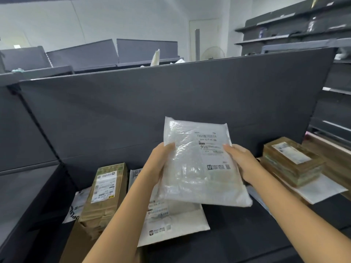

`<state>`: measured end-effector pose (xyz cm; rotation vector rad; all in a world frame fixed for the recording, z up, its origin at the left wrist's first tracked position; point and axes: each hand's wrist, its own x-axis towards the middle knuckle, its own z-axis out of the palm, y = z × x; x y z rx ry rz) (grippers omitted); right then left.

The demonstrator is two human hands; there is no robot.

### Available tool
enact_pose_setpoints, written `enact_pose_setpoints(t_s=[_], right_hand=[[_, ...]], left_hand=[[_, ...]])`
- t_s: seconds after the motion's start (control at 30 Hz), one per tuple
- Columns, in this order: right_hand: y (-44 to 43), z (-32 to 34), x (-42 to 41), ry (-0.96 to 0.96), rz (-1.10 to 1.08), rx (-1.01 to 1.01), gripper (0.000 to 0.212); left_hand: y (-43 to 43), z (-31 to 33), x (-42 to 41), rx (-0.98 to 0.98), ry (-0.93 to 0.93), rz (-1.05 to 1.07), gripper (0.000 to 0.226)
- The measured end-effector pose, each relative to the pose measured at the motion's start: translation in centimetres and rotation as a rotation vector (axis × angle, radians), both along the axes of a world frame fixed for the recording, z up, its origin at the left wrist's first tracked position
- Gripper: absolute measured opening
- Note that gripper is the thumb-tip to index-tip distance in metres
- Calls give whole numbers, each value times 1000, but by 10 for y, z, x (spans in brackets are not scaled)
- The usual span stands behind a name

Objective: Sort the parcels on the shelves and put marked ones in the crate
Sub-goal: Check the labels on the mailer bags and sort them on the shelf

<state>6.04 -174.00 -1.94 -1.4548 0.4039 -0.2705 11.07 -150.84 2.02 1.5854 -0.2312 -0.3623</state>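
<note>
Head view: left hand [159, 164] and right hand [241, 164] grip bubble mailer [197, 168], label blurred.

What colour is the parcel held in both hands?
White, a glossy bubble mailer bearing a printed label; seen in the head view.

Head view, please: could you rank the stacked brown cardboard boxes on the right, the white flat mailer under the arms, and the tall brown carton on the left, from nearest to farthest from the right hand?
From the right hand:
1. Stacked brown cardboard boxes, just to its right.
2. White flat mailer, lower left, on the shelf.
3. Tall brown carton, far left.
</note>
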Motion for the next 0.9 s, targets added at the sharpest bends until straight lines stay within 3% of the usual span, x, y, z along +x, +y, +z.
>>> enact_pose_setpoints(t_s=[0.13, 0.23, 0.3, 0.4, 0.5, 0.77, 0.9], right_hand=[[9, -7, 9, 29, 20, 111, 19], [24, -15, 14, 78, 80, 150, 25], [33, -21, 18, 88, 93, 166, 30], [37, -28, 22, 69, -12, 233, 32], [29, -29, 18, 0, -123, 224, 27], [45, -3, -2, -171, 49, 29, 26], [64, 9, 7, -185, 64, -77, 26]], left_hand=[[-5, 8, -20, 105, -321, 54, 21], [-19, 14, -44, 309, -618, -14, 36], [-27, 13, -51, 394, -664, -15, 50], [-24, 11, -42, 394, -619, 16, 45], [-5, 3, -17, 306, -444, 68, 36], [33, -33, 24, 155, -82, 246, 30], [51, -43, 33, 144, -23, 314, 46]])
